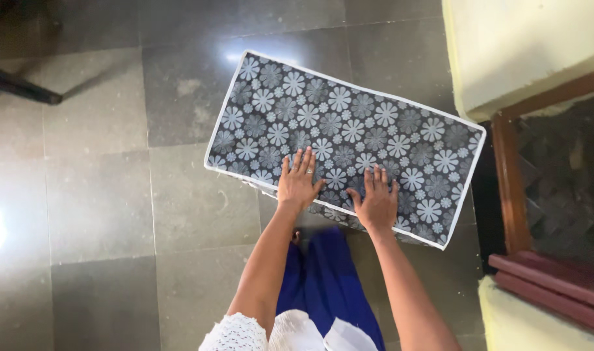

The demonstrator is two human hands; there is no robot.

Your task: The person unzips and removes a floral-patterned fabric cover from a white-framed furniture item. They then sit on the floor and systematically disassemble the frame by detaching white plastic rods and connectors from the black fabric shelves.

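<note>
A flat rectangular cushion-like cover [349, 123], grey with a white daisy pattern and white piping, lies tilted over the grey stone floor in the head view. My left hand [299, 182] rests palm down on its near edge, fingers spread, a ring on one finger. My right hand [376, 200] presses flat beside it, a little nearer to me, fingers apart. Neither hand is curled around anything. Below my arms I see blue trousers [326, 279] and a white lacy hem.
A pale yellow wall or mattress edge [518, 45] stands at the upper right, with a brown wooden frame [508, 182] and woven surface below it. A dark furniture leg [20, 88] crosses the upper left. Grey floor tiles [95, 195] spread to the left.
</note>
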